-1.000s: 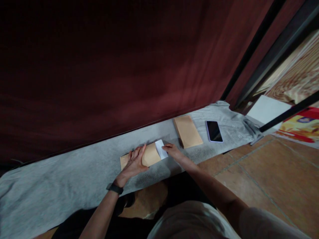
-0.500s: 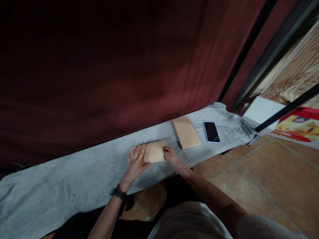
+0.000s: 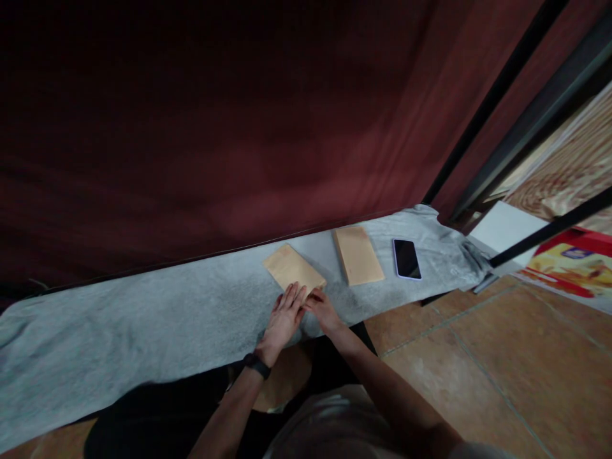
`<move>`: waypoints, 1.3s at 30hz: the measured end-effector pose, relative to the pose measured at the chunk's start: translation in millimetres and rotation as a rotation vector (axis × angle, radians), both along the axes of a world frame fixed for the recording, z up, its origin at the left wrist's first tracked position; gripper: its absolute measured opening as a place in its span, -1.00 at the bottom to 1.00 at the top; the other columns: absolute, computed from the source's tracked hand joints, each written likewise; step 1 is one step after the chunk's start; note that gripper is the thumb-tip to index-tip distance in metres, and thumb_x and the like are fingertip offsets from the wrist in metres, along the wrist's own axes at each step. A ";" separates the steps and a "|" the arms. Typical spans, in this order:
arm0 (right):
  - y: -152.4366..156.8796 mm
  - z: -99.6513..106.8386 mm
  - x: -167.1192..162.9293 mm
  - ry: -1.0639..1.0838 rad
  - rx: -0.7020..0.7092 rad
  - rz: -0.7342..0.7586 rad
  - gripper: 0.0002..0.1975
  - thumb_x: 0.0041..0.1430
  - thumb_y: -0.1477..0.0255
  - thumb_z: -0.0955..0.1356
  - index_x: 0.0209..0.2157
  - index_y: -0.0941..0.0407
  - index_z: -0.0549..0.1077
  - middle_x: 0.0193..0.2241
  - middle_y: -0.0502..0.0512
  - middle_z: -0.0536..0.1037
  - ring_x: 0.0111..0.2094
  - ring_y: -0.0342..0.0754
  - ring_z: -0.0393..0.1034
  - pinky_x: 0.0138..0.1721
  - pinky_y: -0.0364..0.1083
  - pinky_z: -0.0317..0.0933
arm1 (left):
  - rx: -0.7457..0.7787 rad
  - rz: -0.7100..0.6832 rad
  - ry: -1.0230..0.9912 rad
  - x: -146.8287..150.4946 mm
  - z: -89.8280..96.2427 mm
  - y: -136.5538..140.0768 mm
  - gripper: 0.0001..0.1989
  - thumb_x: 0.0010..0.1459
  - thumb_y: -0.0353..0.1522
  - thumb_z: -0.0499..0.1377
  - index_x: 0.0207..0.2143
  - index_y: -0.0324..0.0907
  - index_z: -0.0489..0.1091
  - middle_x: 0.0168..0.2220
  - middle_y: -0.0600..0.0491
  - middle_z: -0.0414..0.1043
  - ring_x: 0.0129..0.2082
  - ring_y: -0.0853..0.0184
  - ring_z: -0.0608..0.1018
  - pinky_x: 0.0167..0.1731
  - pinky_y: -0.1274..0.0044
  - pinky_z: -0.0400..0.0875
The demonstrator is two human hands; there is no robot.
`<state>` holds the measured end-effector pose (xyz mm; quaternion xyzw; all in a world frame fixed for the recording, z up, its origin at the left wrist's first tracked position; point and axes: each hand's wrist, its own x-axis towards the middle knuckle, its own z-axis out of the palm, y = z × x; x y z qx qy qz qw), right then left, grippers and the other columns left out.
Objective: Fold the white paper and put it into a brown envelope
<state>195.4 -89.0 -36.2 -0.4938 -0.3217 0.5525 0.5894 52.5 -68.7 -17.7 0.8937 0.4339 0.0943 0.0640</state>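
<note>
A brown paper envelope [image 3: 292,266] lies slanted on the grey cloth, with a faint reddish mark near its far end. My left hand [image 3: 285,317], a dark band on its wrist, rests on the near edge with the fingers stretched out flat. At the near right corner, my right hand [image 3: 322,308] has its fingers curled and closed on the envelope's edge. The fingertips of both hands almost meet there, and part of that edge is hidden under them. To the right sits a stack of similar brown envelopes [image 3: 359,256], apart from my hands.
A phone [image 3: 407,259] with a dark screen and pale purple edge lies right of the stack. Grey cloth [image 3: 157,312] covers the long narrow bench against a dark red panel [image 3: 268,159]. A black bar [image 3: 549,237] and a red printed box [image 3: 574,258] stand at right.
The envelope has turned, its left end swinging away from me. My left hand has moved right, from the envelope's left end to the near edge beside my right hand.
</note>
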 end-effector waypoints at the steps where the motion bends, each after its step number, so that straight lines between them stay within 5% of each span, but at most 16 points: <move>1: -4.7 -0.8 6.7 0.001 -0.022 0.058 -0.86 0.04 0.30 0.40 -0.47 0.03 0.38 -0.55 -0.08 0.44 -0.46 -0.07 0.42 -0.35 -0.04 0.42 | -0.005 -0.011 0.013 -3.0 -1.2 0.0 -0.45 0.35 -0.37 -0.01 0.37 -0.15 0.10 0.41 -0.11 0.06 0.40 0.17 0.15 0.30 0.27 0.17; 5: -20.0 -4.7 40.7 -0.390 -0.017 0.141 -0.86 0.14 0.43 0.32 -0.28 0.04 0.52 -0.45 0.01 0.53 -0.42 0.00 0.48 -0.29 0.05 0.47 | 0.024 0.000 0.077 -8.1 -5.3 -3.5 -0.53 0.37 -0.34 -0.05 0.29 -0.22 0.23 0.34 -0.18 0.20 0.35 0.13 0.24 0.30 0.25 0.17; 10: -18.7 -4.0 75.2 -0.972 0.289 0.150 -0.56 0.19 0.57 0.27 0.09 0.08 0.47 0.14 0.19 0.45 0.16 0.10 0.33 0.22 0.14 0.22 | 0.037 -0.002 0.060 2.9 -7.1 -9.9 -0.56 0.34 -0.43 -0.06 0.22 -0.28 0.30 0.27 -0.22 0.32 0.30 0.08 0.33 0.29 0.22 0.15; 14: 0.0 -2.8 82.2 -1.263 0.490 0.315 -0.65 0.27 0.55 0.29 0.05 0.06 0.49 0.10 0.15 0.50 0.16 0.06 0.33 0.19 0.10 0.23 | 0.021 0.088 -0.064 14.3 -5.2 -13.0 -0.61 0.35 -0.44 -0.07 0.15 -0.19 0.35 0.18 -0.12 0.43 0.21 0.15 0.42 0.19 0.29 0.28; 18: 20.8 -2.0 78.3 -1.377 0.381 0.257 -0.76 0.35 0.51 0.27 -0.04 0.09 0.52 -0.07 0.16 0.57 -0.01 0.05 0.43 0.05 0.05 0.31 | 0.004 0.244 -0.184 23.8 -6.9 -13.4 -0.68 0.35 -0.43 -0.03 0.06 -0.17 0.39 0.08 -0.10 0.49 0.09 0.16 0.49 0.08 0.31 0.36; 21: 24.9 -0.3 68.7 -1.449 0.348 0.192 -0.71 0.36 0.52 0.25 0.03 0.14 0.49 -0.01 0.24 0.55 0.02 0.09 0.41 0.06 0.09 0.29 | -0.012 0.332 -0.249 27.9 -11.1 -12.1 -0.73 0.32 -0.47 -0.01 -0.03 -0.17 0.41 -0.04 -0.10 0.53 -0.01 0.17 0.53 0.00 0.32 0.38; 26: 4.8 -2.9 48.9 -1.498 0.569 0.348 -0.57 0.41 0.43 0.22 0.25 0.15 0.32 0.25 0.21 0.38 0.28 0.04 0.22 0.32 0.11 0.05 | -0.006 0.327 -0.248 27.9 -14.0 -8.8 -0.67 0.30 -0.49 -0.02 0.04 -0.16 0.38 0.00 -0.10 0.50 0.02 0.15 0.50 0.01 0.28 0.37; 29: -5.8 -11.4 44.5 -1.563 0.581 0.374 -0.44 0.40 0.31 0.26 0.34 0.23 0.18 0.33 0.28 0.24 0.35 0.09 0.10 0.37 0.15 -0.04 | -0.019 0.304 -0.275 31.3 -13.8 -0.9 -0.56 0.31 -0.49 -0.07 0.20 -0.19 0.28 0.14 -0.12 0.43 0.15 0.18 0.44 0.11 0.30 0.33; 35: -5.3 -22.8 44.1 -1.531 0.581 0.344 -0.46 0.36 0.32 0.28 0.27 0.29 0.29 0.22 0.40 0.39 0.33 0.15 0.15 0.36 0.20 -0.01 | -0.068 0.086 -0.105 45.5 -20.3 46.3 -0.47 0.40 -0.24 -0.10 0.34 -0.20 0.14 0.38 -0.09 0.14 0.40 0.17 0.13 0.35 0.20 0.03; 39: -6.0 -14.6 42.9 -1.463 0.578 0.345 -0.41 0.38 0.35 0.26 0.36 0.25 0.14 0.30 0.38 0.27 0.35 0.17 0.10 0.35 0.24 0.01 | -0.011 0.063 -0.038 39.3 -25.0 98.9 -0.45 0.40 -0.23 -0.13 0.37 -0.17 0.11 0.40 -0.06 0.08 0.42 0.20 0.07 0.39 0.21 -0.09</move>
